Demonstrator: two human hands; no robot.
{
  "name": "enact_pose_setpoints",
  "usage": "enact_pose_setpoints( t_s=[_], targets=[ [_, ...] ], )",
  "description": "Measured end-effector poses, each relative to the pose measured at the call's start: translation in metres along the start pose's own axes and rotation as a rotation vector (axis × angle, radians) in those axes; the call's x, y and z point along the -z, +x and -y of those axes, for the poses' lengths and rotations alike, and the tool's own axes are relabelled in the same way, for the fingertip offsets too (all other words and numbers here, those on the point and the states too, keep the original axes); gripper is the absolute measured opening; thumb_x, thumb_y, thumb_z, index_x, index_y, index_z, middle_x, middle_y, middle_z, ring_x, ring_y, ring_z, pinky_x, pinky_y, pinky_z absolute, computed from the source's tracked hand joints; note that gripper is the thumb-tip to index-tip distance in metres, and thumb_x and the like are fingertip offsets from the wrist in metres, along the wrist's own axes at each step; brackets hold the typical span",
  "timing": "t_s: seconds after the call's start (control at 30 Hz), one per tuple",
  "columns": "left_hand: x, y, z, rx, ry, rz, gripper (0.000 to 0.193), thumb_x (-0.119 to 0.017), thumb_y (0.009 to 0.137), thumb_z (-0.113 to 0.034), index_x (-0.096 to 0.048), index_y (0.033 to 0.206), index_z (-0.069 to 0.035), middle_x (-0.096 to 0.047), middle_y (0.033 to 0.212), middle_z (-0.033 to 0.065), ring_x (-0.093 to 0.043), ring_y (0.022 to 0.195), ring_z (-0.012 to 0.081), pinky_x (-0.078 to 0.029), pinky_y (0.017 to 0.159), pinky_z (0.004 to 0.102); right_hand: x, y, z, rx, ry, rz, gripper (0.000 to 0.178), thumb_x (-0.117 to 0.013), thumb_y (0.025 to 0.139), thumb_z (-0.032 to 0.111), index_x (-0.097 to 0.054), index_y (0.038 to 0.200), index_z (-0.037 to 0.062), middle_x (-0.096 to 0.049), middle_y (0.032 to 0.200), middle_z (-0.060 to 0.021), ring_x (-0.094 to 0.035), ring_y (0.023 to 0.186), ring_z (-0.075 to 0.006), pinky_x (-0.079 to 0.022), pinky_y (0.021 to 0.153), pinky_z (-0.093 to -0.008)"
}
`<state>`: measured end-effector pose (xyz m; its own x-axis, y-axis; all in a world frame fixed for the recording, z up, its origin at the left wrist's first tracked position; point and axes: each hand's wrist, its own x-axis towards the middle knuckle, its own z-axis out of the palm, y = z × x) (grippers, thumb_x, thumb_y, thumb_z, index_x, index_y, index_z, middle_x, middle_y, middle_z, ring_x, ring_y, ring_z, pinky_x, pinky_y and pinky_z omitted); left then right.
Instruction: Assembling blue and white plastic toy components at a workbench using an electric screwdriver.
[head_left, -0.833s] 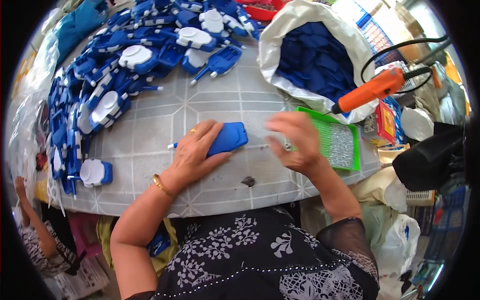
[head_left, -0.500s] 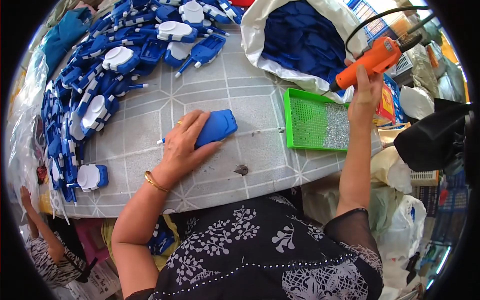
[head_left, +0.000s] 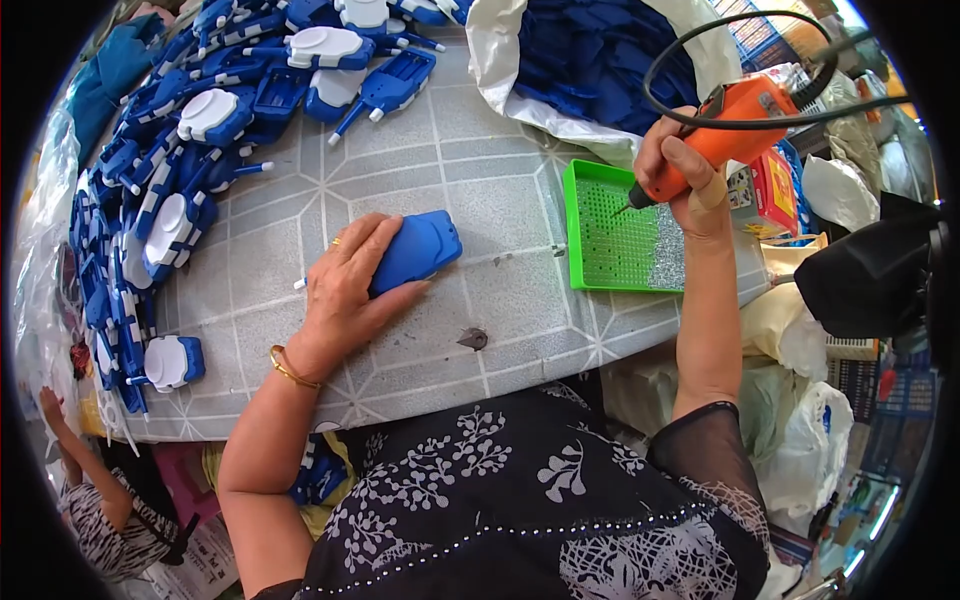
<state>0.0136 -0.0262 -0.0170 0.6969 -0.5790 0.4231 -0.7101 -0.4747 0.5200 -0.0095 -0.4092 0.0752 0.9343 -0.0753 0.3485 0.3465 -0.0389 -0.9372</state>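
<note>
We see the left hand [head_left: 345,275] resting over one blue plastic case [head_left: 425,248], its fingers bent across the top and its thumb along the near side, so it grips the case against the table [head_left: 500,190]. The right hand [head_left: 690,180] is curled around one orange electric screwdriver [head_left: 738,122]. The case is partly under the left hand and sticks out to the right of it; its long side slants up from left to right. The left hand is the nearer one, right on it, and the right hand is well apart. The screwdriver's thin bit points down and left over one green tray [head_left: 598,255], but we can't tell if it touches anything there. Tiny silver screws [head_left: 668,258], too many to count, lie in the tray's right side. One small dark cone [head_left: 472,338] lies below the case. Behind the tray is one white sack [head_left: 490,62] of blue plastic pieces [head_left: 605,70], too many to count. To the left we see a big pile of blue-and-white cases [head_left: 208,115], too many to count, with one lone case [head_left: 173,362] just beside it.
</note>
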Motion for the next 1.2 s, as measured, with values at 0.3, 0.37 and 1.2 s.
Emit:
enact_pose_setpoints(
  t_s=[0.3, 0.37, 1.2],
  targets=[
    [0.000, 0.001, 0.000, -0.013, 0.005, -0.005, 0.068, -0.091, 0.076, -0.024, -0.065, 0.134, 0.000, -0.066, 0.130, 0.0179, -0.068, 0.116, 0.0373, -0.056, 0.096, 0.0429, -0.008, -0.009, -0.028, -0.031, 0.207, -0.131, 0.024, -0.073, 0.094, 0.016, -0.053, 0.083, 0.0083, -0.050, 0.068, -0.0012, -0.051, 0.059, -0.0135, -0.046, 0.060, -0.0300],
    [0.000, 0.001, 0.000, -0.014, -0.004, -0.010, 0.067, -0.091, 0.076, -0.023, -0.065, 0.133, 0.000, -0.067, 0.129, 0.0179, -0.068, 0.115, 0.0370, -0.057, 0.096, 0.0427, -0.004, -0.011, -0.034, -0.032, 0.277, -0.132, 0.019, -0.075, 0.092, 0.011, -0.057, 0.088, 0.0057, -0.052, 0.072, -0.0015, -0.053, 0.060, -0.0133, -0.048, 0.059, -0.0302],
    [-0.003, 0.001, 0.000, -0.016, 0.087, -0.006, 0.071, -0.089, 0.079, -0.034, -0.062, 0.135, -0.001, -0.064, 0.127, 0.0191, -0.064, 0.114, 0.0385, -0.050, 0.100, 0.0463, -0.015, -0.013, -0.019, 0.063, 0.326, -0.221, 0.016, -0.072, 0.091, 0.010, -0.056, 0.093, 0.0090, -0.050, 0.070, 0.0001, -0.051, 0.061, -0.0123, -0.045, 0.062, -0.0310]
  ],
)
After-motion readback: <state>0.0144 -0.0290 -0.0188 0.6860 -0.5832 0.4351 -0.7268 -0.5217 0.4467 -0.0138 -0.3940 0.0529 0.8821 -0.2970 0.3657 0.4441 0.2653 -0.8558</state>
